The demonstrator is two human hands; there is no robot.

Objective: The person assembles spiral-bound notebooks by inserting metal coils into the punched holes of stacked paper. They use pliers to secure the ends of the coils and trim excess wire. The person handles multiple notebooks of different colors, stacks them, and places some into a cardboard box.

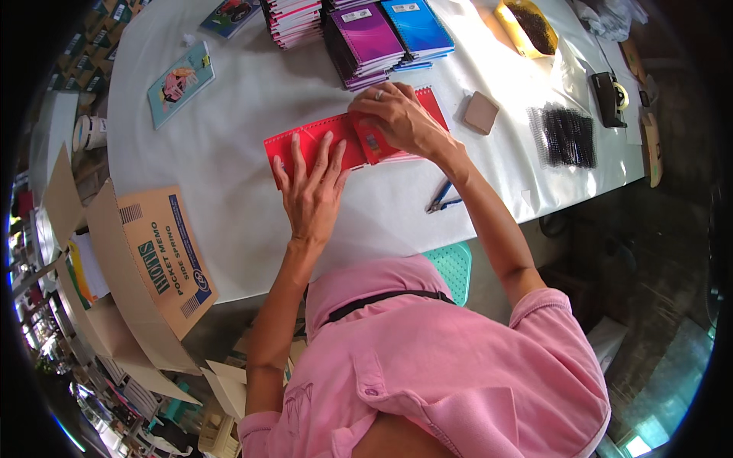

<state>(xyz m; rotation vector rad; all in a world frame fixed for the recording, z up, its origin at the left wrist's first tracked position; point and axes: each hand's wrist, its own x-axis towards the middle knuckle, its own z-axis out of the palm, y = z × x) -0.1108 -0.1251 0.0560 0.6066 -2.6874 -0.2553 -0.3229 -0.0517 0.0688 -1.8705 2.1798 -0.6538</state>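
Red spiral-bound notebooks (359,145) lie side by side on the white-covered table in front of me. My left hand (311,183) rests on the left one with fingers spread flat across its cover. Curled over the top spiral edge of the middle one, my right hand (401,118) grips that red notebook, which sits slightly raised over its neighbour. Its fingertips are partly hidden behind the notebook. Blue-handled pliers (440,200) lie below my right wrist. To the right of that hand is a small brown block (481,112).
Stacks of purple notebooks (369,34) and blue notebooks (416,29) stand at the far side. A light-blue notebook (180,84) lies left. An open cardboard box (164,252) stands by the table's left edge. Black spiral coils (566,137), a tape dispenser (608,99) and a yellow container (527,29) lie right.
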